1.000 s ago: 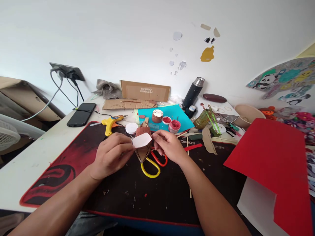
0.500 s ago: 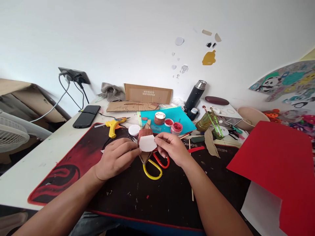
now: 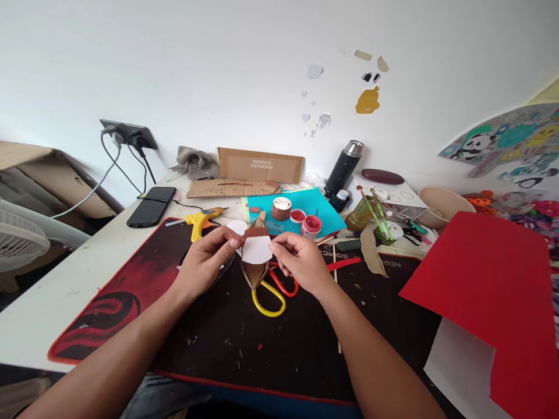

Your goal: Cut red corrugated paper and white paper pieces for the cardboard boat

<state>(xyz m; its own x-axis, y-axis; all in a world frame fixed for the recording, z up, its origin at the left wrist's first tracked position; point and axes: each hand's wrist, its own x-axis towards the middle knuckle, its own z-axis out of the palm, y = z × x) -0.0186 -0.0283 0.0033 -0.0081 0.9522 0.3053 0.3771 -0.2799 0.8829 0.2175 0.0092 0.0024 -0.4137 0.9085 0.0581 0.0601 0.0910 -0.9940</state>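
Note:
A small white piece of paper (image 3: 257,250) lies over the top of a boat-like cardboard model (image 3: 254,276), whose far end is painted brown. My right hand (image 3: 300,261) pinches the paper's right edge between thumb and fingers. At the upper left corner of the paper, my left hand (image 3: 208,259) has its thumb and forefinger closed. Beneath and beside the model, a pair of scissors shows its yellow handle loop (image 3: 268,302) and red handle loop (image 3: 286,285); the blades are hidden.
A yellow glue gun (image 3: 200,223) and a phone (image 3: 151,207) lie at left. Behind the model, paint jars (image 3: 281,208) stand on a blue sheet (image 3: 323,209). A dark flask (image 3: 345,169) leans near the wall. Red card (image 3: 480,291) juts in at right.
The paper has tipped and shifted over the cardboard model. My left hand has turned, bringing its thumb up to the paper's upper left corner. My right hand stays at the right edge.

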